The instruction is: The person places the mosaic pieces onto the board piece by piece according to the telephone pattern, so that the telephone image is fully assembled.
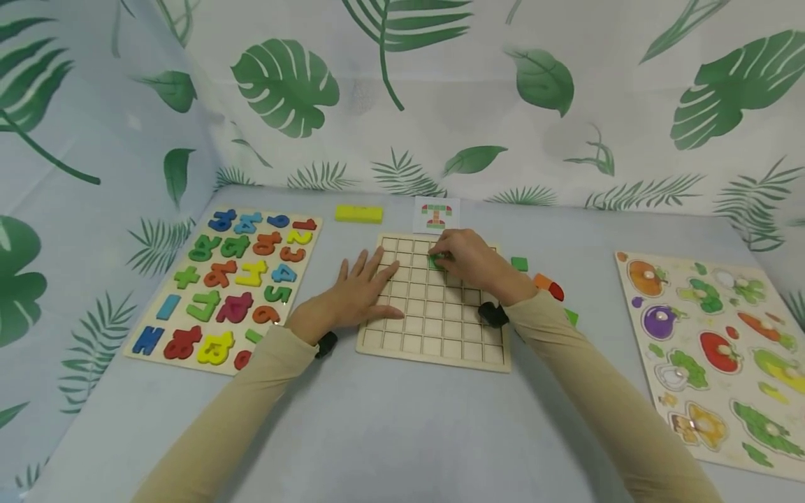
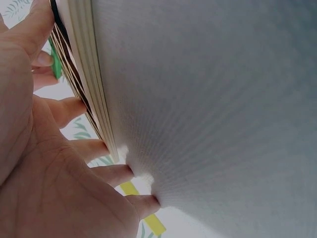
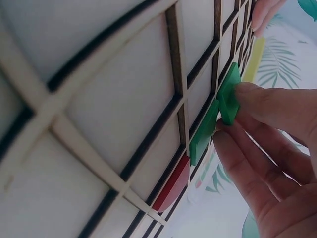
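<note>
A wooden grid board (image 1: 434, 347) lies in the middle of the table. My right hand (image 1: 470, 260) pinches a green square tile (image 3: 229, 94) between thumb and fingers at the board's far part, the tile standing tilted. Beside it, another green tile (image 3: 204, 133) and a red rounded piece (image 3: 173, 186) sit in the grid; in the head view my right hand covers them. My left hand (image 1: 349, 297) rests with fingers spread on the board's left side, and in the left wrist view its fingers (image 2: 74, 110) touch the board's edge.
A pattern card (image 1: 437, 209) lies behind the board, with a yellow block (image 1: 358, 214) to its left. Right of the board are a green tile (image 1: 519, 264) and orange and red pieces (image 1: 556, 290). A number puzzle (image 1: 182, 276) stands left, a vegetable puzzle (image 1: 685, 335) right.
</note>
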The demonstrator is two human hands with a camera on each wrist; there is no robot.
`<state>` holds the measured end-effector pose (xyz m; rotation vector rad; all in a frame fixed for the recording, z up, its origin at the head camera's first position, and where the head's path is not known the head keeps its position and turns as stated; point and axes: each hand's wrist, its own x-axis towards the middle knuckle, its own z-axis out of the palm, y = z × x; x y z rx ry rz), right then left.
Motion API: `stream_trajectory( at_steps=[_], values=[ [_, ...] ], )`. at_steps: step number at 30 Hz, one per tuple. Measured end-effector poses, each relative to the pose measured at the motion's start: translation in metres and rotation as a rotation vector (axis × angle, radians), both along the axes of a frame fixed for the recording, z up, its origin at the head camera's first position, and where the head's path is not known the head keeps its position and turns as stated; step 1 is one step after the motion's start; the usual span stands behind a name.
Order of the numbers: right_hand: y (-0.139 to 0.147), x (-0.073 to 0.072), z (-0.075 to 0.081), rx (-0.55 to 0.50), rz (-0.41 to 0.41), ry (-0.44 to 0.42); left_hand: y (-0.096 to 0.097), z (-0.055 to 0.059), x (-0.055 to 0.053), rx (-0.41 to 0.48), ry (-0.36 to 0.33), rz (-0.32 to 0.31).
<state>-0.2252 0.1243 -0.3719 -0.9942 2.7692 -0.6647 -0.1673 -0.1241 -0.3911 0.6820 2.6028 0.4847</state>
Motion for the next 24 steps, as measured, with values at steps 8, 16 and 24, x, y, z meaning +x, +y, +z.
stream_trajectory(
  at_steps=[8, 16, 24],
  values=[
    [0.000, 0.002, 0.000, 0.002, 0.013, 0.032, 0.000, -0.001, 0.000, 0.001, 0.002, 0.000],
    [0.000, 0.005, -0.002, -0.015, 0.038, 0.053, -0.001, -0.001, 0.002, 0.019, 0.003, -0.005],
    [0.028, 0.009, 0.007, -0.109, 0.055, -0.010, -0.001, -0.002, 0.002, 0.026, 0.006, -0.009]
  ],
)
